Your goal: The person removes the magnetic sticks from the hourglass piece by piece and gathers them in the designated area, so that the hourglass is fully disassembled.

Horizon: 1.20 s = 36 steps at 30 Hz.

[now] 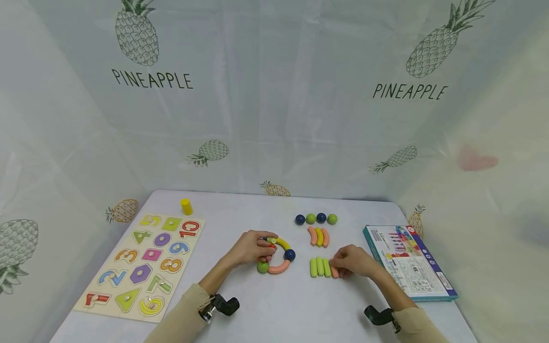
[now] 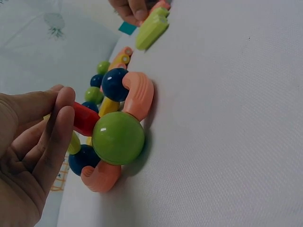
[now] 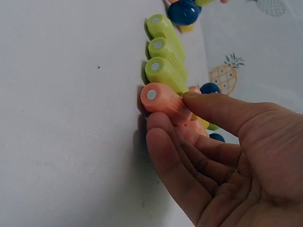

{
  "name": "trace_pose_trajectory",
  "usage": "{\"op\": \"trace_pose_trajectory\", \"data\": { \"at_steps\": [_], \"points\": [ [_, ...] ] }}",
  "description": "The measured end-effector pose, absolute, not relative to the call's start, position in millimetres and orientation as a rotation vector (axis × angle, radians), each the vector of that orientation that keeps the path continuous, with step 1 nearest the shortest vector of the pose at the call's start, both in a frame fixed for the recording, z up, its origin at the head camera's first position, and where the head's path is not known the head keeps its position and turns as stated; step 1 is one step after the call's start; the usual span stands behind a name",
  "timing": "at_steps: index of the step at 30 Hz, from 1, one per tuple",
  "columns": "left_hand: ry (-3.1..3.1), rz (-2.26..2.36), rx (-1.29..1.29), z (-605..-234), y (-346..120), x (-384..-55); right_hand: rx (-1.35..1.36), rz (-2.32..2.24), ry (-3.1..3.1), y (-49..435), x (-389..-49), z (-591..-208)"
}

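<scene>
My left hand pinches a red toy rod, whose end meets a green ball. That ball belongs to a rough ring of balls and rods, with a salmon curved rod, a dark blue ball and a yellow curved rod. A light green rod shows partly behind the left fingers. On the right, my right hand holds a salmon rod between thumb and fingers. It lies at the end of a row of light green rods.
Behind are a row of blue and green balls and several salmon and yellow curved rods. At right lies a printed box. A wooden number puzzle board is at left, with a yellow cylinder beyond it.
</scene>
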State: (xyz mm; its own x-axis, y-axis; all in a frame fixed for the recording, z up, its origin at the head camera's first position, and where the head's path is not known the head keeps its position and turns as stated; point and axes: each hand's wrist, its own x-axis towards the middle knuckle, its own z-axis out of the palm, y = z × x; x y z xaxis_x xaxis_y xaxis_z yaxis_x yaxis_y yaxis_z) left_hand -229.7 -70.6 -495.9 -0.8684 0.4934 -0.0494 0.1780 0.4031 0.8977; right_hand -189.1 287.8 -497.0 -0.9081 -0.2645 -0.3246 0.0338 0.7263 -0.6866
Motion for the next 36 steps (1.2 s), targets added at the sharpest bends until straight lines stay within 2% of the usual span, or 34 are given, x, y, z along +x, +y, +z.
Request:
{"op": "trace_pose_trajectory", "data": {
  "at_steps": [15, 19, 29, 36],
  "points": [
    [2.324, 1.464, 0.542, -490.8, -71.2, -226.2, -0.042, -1.076, 2.627, 280.8, -191.6, -494.9],
    [2.329, 1.452, 0.519, -491.1, -71.4, -225.3, -0.156, -1.199, 2.67, 270.5, -194.6, -486.2],
    [2.391, 1.502, 0.504, -493.3, -64.7, -220.0, -0.526, -1.311, 2.543, 186.3, -188.0, -484.8],
    [2.342, 1.54, 0.474, -494.1, -63.7, -217.6, -0.543, -1.338, 2.581, 142.9, -187.8, -500.2]
  ]
}}
